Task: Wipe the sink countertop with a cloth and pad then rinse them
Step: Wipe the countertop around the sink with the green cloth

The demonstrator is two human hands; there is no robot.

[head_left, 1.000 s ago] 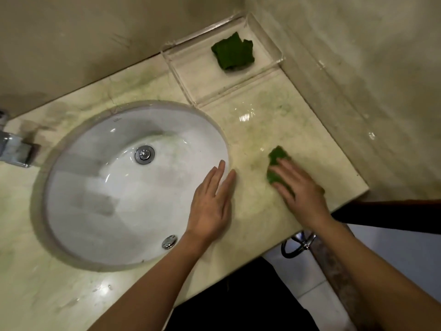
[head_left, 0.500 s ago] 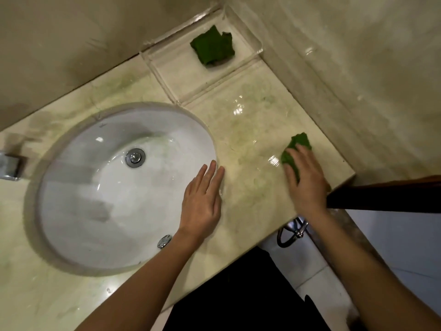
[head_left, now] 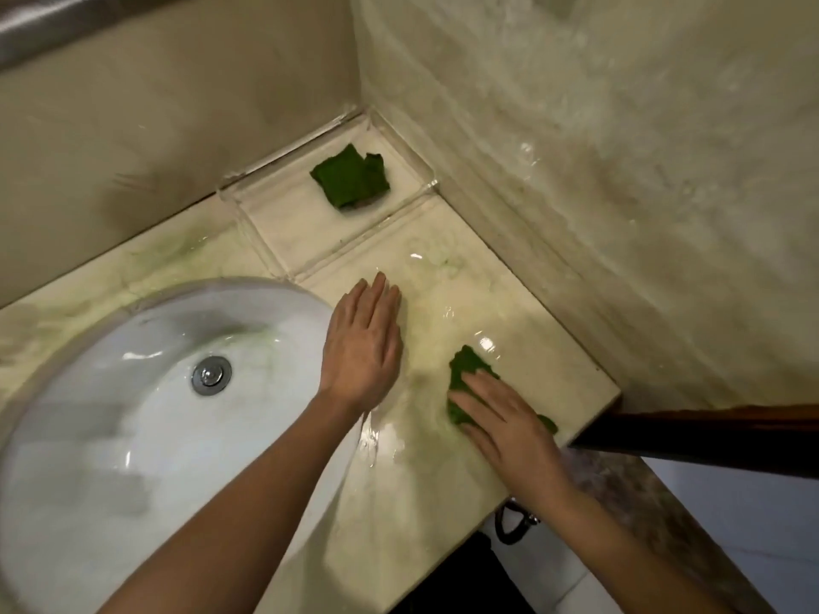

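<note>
R hand [head_left: 509, 425] flat, hides most of green pad [head_left: 465, 367]; grip unclear.

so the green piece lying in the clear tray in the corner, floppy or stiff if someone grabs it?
Probably floppy: the green piece lies crumpled, with ragged, folded edges, so it would likely drape from a pinch. Likely light, being thin and flat against the clear tray. Possibly damp and clingy, since the countertop glistens, though wetness of the piece itself cannot be told.
</note>
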